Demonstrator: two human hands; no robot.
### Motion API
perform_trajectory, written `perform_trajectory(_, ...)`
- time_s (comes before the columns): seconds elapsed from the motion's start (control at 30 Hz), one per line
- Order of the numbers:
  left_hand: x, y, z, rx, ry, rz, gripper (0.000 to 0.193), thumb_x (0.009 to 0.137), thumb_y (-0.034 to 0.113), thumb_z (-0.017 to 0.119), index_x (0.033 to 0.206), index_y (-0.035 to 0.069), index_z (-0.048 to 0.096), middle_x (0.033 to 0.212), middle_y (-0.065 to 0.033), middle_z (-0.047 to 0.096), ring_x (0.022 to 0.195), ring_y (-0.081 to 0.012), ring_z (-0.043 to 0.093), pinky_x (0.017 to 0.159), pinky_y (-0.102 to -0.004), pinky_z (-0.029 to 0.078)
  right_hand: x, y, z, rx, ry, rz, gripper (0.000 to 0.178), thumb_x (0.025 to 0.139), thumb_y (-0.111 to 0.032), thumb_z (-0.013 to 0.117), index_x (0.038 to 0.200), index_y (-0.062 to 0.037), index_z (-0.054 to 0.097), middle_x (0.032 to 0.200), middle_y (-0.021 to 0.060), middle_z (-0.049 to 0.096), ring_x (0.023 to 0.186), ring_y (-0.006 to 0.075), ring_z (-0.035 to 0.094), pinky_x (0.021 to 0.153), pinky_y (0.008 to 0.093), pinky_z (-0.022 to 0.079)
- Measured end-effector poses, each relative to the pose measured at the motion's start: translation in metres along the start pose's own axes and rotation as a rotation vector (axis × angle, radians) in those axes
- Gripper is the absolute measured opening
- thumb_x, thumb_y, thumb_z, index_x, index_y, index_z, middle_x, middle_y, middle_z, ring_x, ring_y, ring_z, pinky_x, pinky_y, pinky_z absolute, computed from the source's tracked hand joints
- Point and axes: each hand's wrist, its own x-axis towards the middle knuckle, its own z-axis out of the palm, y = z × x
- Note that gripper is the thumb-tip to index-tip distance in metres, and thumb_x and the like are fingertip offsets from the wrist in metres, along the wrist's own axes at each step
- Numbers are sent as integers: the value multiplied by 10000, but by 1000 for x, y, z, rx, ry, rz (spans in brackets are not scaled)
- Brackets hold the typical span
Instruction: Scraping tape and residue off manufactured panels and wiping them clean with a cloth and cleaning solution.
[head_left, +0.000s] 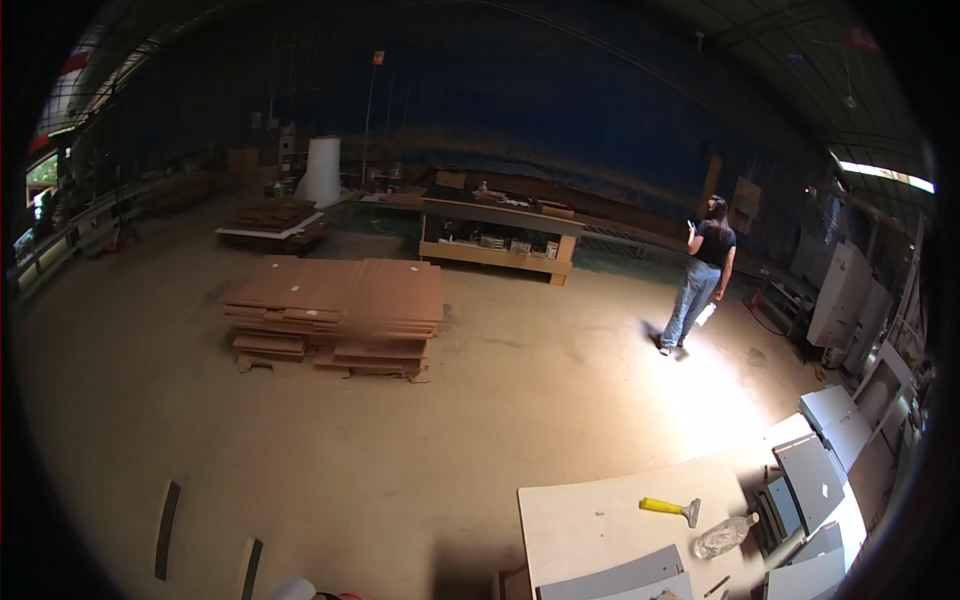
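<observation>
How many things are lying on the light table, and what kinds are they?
Yellow-handled scraper: 1
Clear plastic bottle: 1
Grey panels: 2
Total: 4 things on the light table

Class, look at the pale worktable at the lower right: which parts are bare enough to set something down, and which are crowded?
The pale worktable is bare across its left and middle, bordered by its left edge and the yellow-handled scraper. It is crowded to the right and along the near edge: a clear plastic bottle beside the scraper and grey panels in front. No hand shows.
</observation>
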Motion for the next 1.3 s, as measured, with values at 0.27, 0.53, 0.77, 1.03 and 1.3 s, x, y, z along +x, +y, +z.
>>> perform_trajectory(0.27,67,-9,24,88,-206,202,313,884,152,407,1163,101,540,1127,-145,585,1091,-274,521,895,-424,437,-106,-183,4,834,-521,-1021,405,757,-108,570,1162,-96,551,1166,152,559,1153,317,479,1050,426,321)
perform_trajectory(0.53,130,-12,39,106,-88,179,315,886,139,400,1168,91,532,1127,-150,582,1097,-270,516,895,-421,438,-79,-115,-64,1043,-373,-13,344,813,-102,517,1149,-75,584,1203,177,540,1118,348,488,962,408,397)
perform_trajectory(0.77,171,122,-10,-733,-328,115,329,961,196,321,1146,-2,509,1118,-159,569,1074,-253,534,870,-401,450,-80,-133,0,180,31,-71,452,809,-187,557,1253,-120,510,1328,185,442,1191,403,399,1035,517,262)
perform_trajectory(1.03,167,131,-22,-1522,-734,-400,391,939,316,413,1140,-8,497,1131,-203,545,1090,-347,511,905,-487,429,-106,-162,-2,826,-339,-247,376,822,-63,524,1195,-103,545,1193,162,560,1138,353,497,972,376,399)
perform_trajectory(1.3,206,155,-33,-1570,-979,-619,488,894,424,506,1124,-5,480,1120,-254,525,1095,-459,472,935,-591,378,-101,-168,8,221,-51,-193,552,778,-168,587,1308,-103,443,1336,192,428,1197,386,405,1019,514,283)
